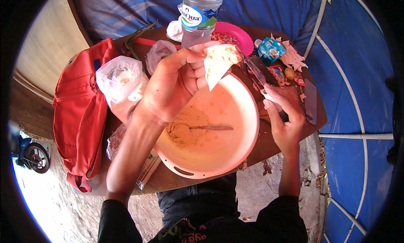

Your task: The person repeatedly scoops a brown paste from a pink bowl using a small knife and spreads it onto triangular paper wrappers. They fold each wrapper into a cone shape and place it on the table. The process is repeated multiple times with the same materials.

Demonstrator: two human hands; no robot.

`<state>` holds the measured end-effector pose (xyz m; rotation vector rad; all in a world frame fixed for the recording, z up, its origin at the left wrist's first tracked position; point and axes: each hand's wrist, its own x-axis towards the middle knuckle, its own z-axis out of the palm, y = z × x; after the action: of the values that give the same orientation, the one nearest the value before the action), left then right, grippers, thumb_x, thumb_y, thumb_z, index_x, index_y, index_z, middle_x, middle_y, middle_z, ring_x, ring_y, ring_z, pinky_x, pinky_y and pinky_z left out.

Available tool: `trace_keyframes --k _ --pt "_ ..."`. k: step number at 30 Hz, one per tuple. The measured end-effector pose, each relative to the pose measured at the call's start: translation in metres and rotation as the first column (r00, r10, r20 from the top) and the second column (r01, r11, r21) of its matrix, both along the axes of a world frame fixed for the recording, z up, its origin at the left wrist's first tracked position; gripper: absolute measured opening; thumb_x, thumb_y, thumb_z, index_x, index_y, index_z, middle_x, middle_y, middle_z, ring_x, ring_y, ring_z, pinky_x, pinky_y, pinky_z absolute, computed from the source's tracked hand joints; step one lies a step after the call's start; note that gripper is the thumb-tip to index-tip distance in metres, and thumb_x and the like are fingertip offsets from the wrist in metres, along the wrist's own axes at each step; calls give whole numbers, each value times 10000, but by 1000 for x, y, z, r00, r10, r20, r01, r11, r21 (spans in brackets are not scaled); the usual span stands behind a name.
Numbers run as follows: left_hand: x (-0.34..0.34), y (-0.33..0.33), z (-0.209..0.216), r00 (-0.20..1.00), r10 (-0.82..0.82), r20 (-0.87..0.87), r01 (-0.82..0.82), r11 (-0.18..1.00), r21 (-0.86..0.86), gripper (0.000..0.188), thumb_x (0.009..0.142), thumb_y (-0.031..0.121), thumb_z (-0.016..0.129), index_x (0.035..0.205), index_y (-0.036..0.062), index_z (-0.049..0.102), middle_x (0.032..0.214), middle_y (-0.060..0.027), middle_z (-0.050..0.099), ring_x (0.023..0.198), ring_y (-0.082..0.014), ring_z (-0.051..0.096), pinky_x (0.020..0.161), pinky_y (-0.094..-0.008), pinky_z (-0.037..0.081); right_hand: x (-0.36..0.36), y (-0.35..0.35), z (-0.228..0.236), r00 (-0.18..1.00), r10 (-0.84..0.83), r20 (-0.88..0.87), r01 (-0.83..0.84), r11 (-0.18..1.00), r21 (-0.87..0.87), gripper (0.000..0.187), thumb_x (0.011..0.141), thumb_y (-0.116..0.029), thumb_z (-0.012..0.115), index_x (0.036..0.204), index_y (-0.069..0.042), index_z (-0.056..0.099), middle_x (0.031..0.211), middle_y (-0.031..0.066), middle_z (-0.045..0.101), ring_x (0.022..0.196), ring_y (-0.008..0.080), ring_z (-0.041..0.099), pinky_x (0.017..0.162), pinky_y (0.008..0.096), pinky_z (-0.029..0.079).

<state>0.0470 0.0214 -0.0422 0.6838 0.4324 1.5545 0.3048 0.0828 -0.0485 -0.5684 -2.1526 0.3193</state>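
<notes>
My left hand (179, 72) is raised over the bowl, its thumb and fingers pinching a pale triangular piece (219, 65) with a yellowish smear along its upper part. To the right, my right hand (285, 112) closes round the white handle of a knife (253, 70). The dark blade slants up and left, its tip close to the triangular piece; whether they touch I cannot tell. Below both hands stands a large white plastic bowl (248, 117) with slotted handles. Yellowish paste (185, 125) lies at its left side, partly behind my left forearm, with a spoon-like utensil (212, 128) resting in it.
A large water bottle (202, 16) stands behind my left hand, beside a pink plate (242, 35) of chopped food. A red bag (80, 112) and plastic bags (120, 79) crowd the left. Blue packaging (269, 50) and pale triangular pieces (293, 57) lie at the table's far right.
</notes>
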Motion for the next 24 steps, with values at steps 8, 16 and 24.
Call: trace_keyframes --k 8,16,24 --pt "-3 3 -3 989 62 -133 -81 987 -140 400 944 93 459 1305 -77 484 1163 -190 660 1008 -223 685 925 -317 540 29 46 -25 954 -241 178 291 889 -355 269 885 -73 650 1150 -26 666 1044 159 701 920 238 674 840 323 500" --pt "-4 0 -3 873 225 -433 -269 962 -43 376 957 103 471 1298 -51 505 1106 -163 679 957 -186 690 869 -300 552 4 79 -73 823 -229 520 284 958 -28 232 845 -133 688 1037 -2 689 1002 191 680 918 335 667 796 384 502" --pt "0 -4 5 787 363 -499 -388 920 57 356 966 89 453 1303 -13 510 1103 -152 678 959 -196 690 877 -301 538 -43 78 -2 963 109 -247 -247 725 -643 248 910 -141 674 1066 52 683 921 101 699 825 162 660 735 290 519"
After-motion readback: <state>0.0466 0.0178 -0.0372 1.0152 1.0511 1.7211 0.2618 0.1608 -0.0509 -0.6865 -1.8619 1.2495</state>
